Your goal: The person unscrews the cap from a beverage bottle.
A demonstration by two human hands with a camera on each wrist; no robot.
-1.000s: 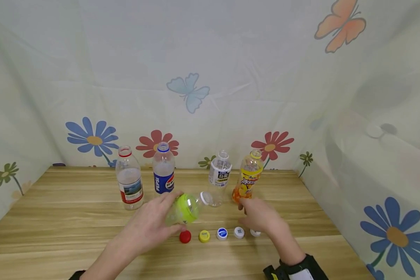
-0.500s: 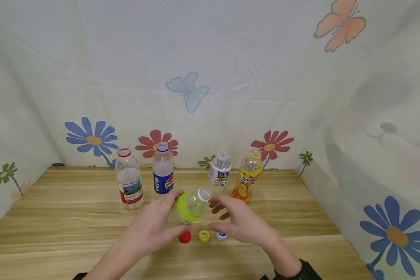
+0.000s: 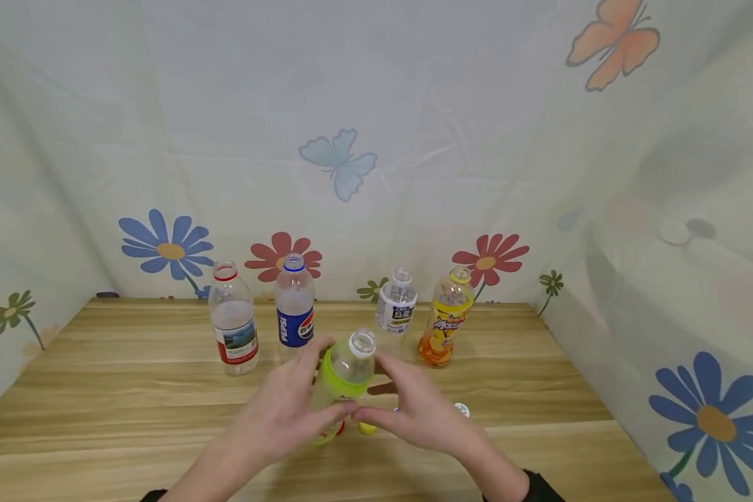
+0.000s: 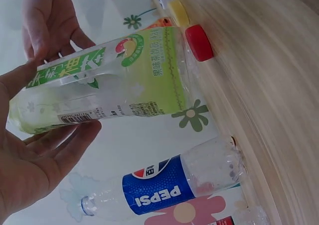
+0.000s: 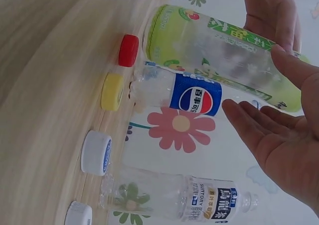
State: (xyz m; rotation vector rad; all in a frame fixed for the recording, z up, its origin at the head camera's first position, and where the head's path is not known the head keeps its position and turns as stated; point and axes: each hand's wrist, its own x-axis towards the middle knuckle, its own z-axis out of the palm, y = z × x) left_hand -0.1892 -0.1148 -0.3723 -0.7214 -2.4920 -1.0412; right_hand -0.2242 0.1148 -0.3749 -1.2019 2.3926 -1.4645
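A clear bottle with a green label [image 3: 345, 380], uncapped and with a white neck ring, is nearly upright in front of me. My left hand [image 3: 282, 408] grips its side, thumb in front and fingers behind, as the left wrist view shows. My right hand [image 3: 420, 408] is at the bottle's other side, its thumb [image 5: 289, 65] against the label and its fingers extended beside it. Around the bottle's base lie a red cap [image 4: 199, 42] and a yellow cap [image 5: 112, 91]. A blue-and-white cap [image 5: 96, 153] and a white cap [image 5: 79, 215] continue the row.
Behind the hands stand several uncapped bottles: a red-labelled bottle [image 3: 234, 328], a Pepsi bottle [image 3: 295, 314], an oolong tea bottle [image 3: 397, 307] and a yellow-labelled bottle [image 3: 448, 321]. Another white cap [image 3: 461, 410] lies right of my right hand. A printed curtain [image 3: 226, 181] hangs behind the wooden table [image 3: 100, 411].
The green-labelled bottle has turned from leaning rightward to nearly upright in my left hand. My right hand has come left from beside the white caps to the bottle.
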